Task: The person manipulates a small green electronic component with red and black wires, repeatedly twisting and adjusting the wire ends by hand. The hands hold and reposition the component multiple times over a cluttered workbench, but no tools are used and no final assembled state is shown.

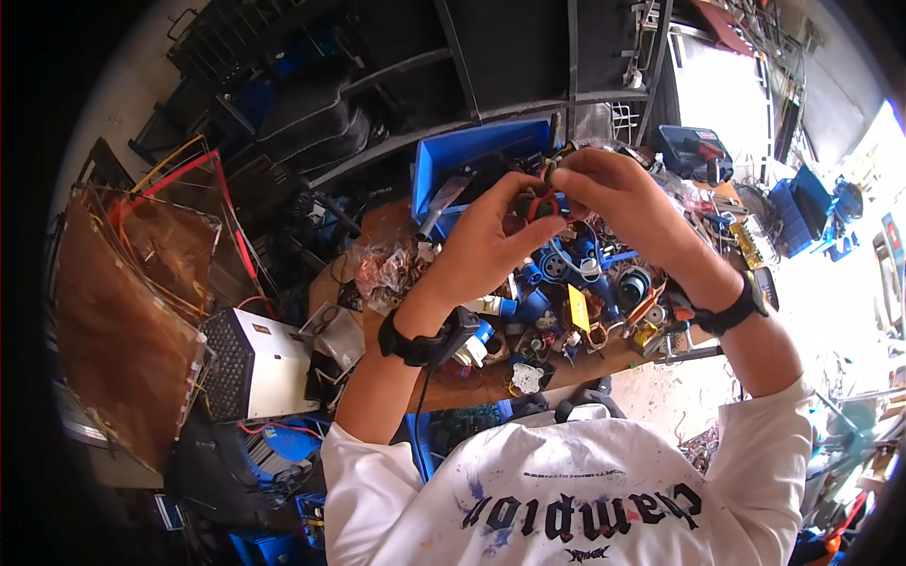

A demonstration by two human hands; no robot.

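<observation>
Left hand (491, 231): fingers curled and thumb drawn in, the hand nearly closed around a red-and-green piece (539, 208), its exact kind hidden by the grip. Right hand (615, 187): thumb and fingers brought together in a pinch at the upper end of the same piece, which lies between both hands above the cluttered surface (462, 389). A black band circles each wrist. Directions are taken from the hands. At 6 o'clock, a yellow card (578, 307) lies among the parts; farther out, near the surface's edge, is a white plastic part (527, 379). At 10 o'clock, just beside, stands a blue bin (472, 149). At 8 o'clock lies a clear plastic bag (382, 274) and, well beyond it, a white box (276, 366). At 3 o'clock, well apart, is a blue crate (800, 209).
</observation>
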